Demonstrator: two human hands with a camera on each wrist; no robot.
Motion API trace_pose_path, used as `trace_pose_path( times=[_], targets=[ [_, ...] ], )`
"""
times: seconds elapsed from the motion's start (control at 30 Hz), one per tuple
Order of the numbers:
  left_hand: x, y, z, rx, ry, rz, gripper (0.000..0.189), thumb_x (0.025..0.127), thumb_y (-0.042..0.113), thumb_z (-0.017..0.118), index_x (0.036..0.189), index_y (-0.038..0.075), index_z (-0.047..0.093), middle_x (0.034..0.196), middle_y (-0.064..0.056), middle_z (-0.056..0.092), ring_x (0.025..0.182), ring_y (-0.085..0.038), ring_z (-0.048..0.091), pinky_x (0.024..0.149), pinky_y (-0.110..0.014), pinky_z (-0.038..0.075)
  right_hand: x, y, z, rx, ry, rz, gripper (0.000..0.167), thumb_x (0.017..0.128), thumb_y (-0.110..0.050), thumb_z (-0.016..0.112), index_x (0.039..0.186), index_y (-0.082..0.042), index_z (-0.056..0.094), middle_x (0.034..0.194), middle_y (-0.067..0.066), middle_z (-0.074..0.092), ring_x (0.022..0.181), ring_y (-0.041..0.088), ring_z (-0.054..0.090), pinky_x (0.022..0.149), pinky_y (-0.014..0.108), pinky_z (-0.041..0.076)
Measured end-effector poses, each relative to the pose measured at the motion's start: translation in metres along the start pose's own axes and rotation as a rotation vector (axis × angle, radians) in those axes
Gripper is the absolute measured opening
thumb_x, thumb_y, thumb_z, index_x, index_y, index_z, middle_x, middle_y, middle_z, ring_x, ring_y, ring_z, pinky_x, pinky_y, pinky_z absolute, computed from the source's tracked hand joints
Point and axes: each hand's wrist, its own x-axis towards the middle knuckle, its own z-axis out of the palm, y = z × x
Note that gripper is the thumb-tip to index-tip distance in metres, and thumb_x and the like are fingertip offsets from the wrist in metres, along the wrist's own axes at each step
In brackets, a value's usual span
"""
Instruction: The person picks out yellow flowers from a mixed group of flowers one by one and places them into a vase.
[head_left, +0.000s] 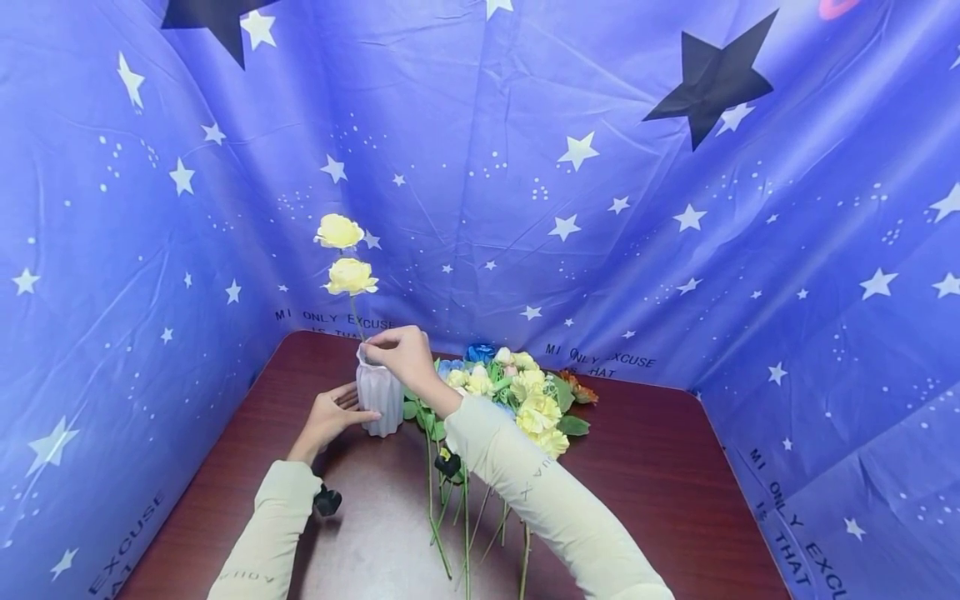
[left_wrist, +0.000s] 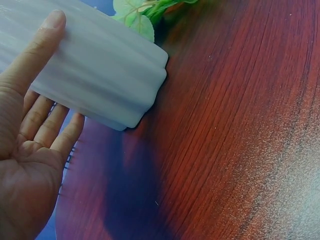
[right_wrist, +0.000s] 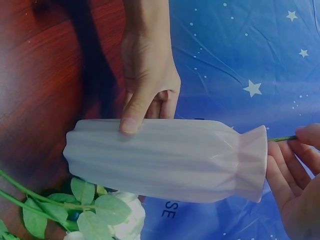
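Observation:
A pale, pleated vase (head_left: 382, 398) stands upright on the table. My left hand (head_left: 332, 421) holds its lower side, thumb across the front and fingers at the far side; the left wrist view shows the thumb lying on the vase wall (left_wrist: 100, 60). At the rim my right hand (head_left: 405, 357) pinches a thin green stem (right_wrist: 282, 138), whose lower end is hidden inside the vase. Above rise two yellow roses, a lower one (head_left: 350, 277) and an upper one (head_left: 339, 231). Which bloom belongs to the pinched stem I cannot tell.
Right of the vase lies a pile of artificial flowers (head_left: 536, 408), yellow, blue (head_left: 480, 353) and orange (head_left: 579, 388), their long stems (head_left: 467, 533) pointing toward the front edge. A blue star-patterned cloth (head_left: 480, 208) surrounds the dark red table (head_left: 637, 500).

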Motion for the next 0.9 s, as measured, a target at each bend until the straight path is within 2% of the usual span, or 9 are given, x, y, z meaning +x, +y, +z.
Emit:
trace_pose_path(
  times=[0.17,0.3,0.53,0.7,0.9],
  targets=[
    [0.004,0.006,-0.001,0.021,-0.001,0.010,0.086,0.077,0.009,0.090,0.146,-0.012,0.044,0.144,-0.033,0.052,0.135,-0.044,0.052,0.108,-0.042,0.050,0.005,-0.004,-0.002,-0.053,0.000,-0.007,0.010,0.091,-0.020,0.078,0.094,-0.012,0.083,0.093,0.002,0.080,0.084,0.011,0.073,0.068,0.015,0.054],
    [-0.001,0.009,-0.001,0.052,-0.009,0.007,0.086,0.078,0.011,0.090,0.146,-0.013,0.044,0.144,-0.034,0.051,0.135,-0.046,0.051,0.109,-0.046,0.049,0.004,-0.003,0.000,-0.073,0.004,0.013,0.008,0.091,-0.020,0.078,0.093,-0.013,0.083,0.090,0.000,0.080,0.077,0.006,0.070,0.065,0.015,0.053],
    [-0.007,-0.005,0.001,0.059,-0.003,0.003,0.087,0.076,0.014,0.091,0.145,-0.012,0.045,0.143,-0.033,0.053,0.134,-0.045,0.053,0.108,-0.046,0.051,-0.003,-0.001,0.007,-0.105,-0.005,0.018,0.005,0.090,-0.016,0.078,0.092,-0.013,0.081,0.085,0.001,0.079,0.072,0.003,0.068,0.062,0.013,0.050],
    [-0.003,-0.004,0.000,0.042,0.006,0.010,0.087,0.075,0.012,0.092,0.145,-0.012,0.046,0.143,-0.033,0.054,0.134,-0.045,0.054,0.107,-0.044,0.051,-0.002,-0.004,0.004,-0.132,-0.015,0.005,0.007,0.091,-0.018,0.077,0.091,-0.014,0.081,0.085,0.000,0.079,0.072,0.003,0.068,0.062,0.013,0.050],
    [-0.003,-0.002,0.000,0.029,-0.007,0.020,0.087,0.075,0.009,0.091,0.145,-0.015,0.045,0.142,-0.035,0.052,0.133,-0.047,0.053,0.105,-0.041,0.053,-0.001,-0.004,0.004,-0.148,-0.013,-0.013,0.017,0.095,-0.029,0.073,0.089,-0.016,0.082,0.087,-0.003,0.079,0.075,0.003,0.068,0.063,0.013,0.049]
  ],
)
